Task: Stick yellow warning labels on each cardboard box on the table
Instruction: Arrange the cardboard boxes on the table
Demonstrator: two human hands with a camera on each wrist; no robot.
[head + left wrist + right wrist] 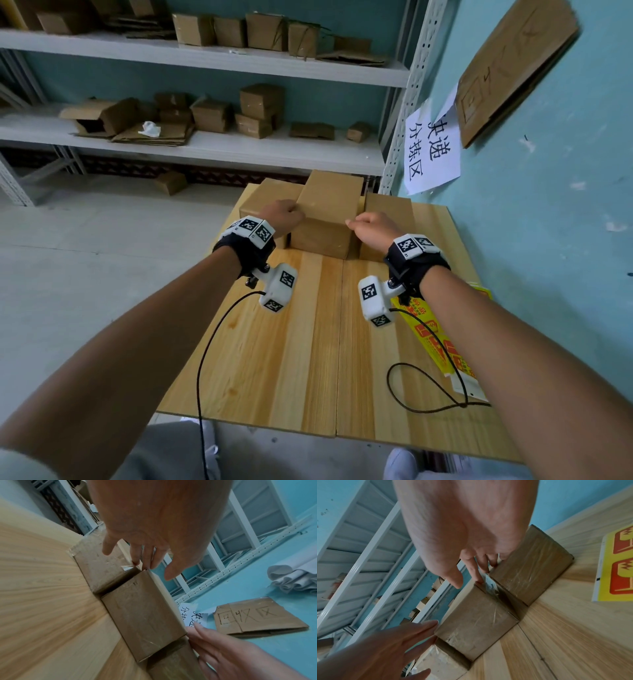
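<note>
Cardboard boxes, three plain brown taped ones, stood in a row along the far edge of the pale wooden worktop (308, 342); middle box (327, 212) tallest, flanked closely by left hand (282, 212) and right hand (370, 228), neither nearer. Sheet of yellow warning labels (442, 339) lay near the right forearm, well short of the boxes.

Left wrist: fingers (137, 555) straight and spread, tips at the middle box's (144, 615) top corner, not curled round it.

Right wrist: fingers (474, 563) extended likewise at the opposite corner of the box (477, 622); label sheet (618, 566) beside, untouched.
</note>
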